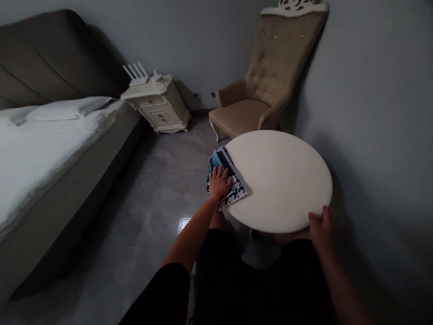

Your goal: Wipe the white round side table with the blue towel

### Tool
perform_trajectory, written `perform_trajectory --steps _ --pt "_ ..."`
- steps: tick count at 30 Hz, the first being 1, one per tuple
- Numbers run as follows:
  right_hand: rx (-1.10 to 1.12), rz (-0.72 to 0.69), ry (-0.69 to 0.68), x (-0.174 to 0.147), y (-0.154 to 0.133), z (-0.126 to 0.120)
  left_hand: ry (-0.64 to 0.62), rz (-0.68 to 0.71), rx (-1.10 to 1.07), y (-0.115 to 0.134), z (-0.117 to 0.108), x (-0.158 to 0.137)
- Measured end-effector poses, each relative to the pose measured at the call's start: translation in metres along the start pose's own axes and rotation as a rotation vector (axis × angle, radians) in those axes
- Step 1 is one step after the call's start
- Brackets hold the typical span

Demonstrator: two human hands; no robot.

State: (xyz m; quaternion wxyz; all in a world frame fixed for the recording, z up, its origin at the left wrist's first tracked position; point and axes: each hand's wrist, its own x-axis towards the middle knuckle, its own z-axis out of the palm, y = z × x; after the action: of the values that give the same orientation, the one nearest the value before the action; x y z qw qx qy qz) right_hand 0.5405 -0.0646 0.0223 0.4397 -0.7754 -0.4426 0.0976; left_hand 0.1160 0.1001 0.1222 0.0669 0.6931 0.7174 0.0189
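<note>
Head camera, and here's the left hand (220, 185) lying flat on a blue-and-white cloth (237, 186), fingers spread wide and released! That cloth sits at the left edge of the round white desk (277, 180), covering the rim there. Over at the near right edge, the right hand (320, 231) meets the rim; whether those fingers grip it, I cannot tell. Just beyond stands a brown chair (270, 76), with a bed (50, 140) away to the left.
</note>
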Motion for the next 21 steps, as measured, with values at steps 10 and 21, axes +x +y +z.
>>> perform_trajectory --steps 10,21 --pt "-0.017 0.054 0.095 0.000 -0.038 0.036 -0.021 -0.083 0.005 0.010 -0.017 0.118" --pt "-0.103 -0.097 0.112 -0.001 -0.032 0.036 -0.022 -0.027 0.017 0.127 -0.007 0.254"
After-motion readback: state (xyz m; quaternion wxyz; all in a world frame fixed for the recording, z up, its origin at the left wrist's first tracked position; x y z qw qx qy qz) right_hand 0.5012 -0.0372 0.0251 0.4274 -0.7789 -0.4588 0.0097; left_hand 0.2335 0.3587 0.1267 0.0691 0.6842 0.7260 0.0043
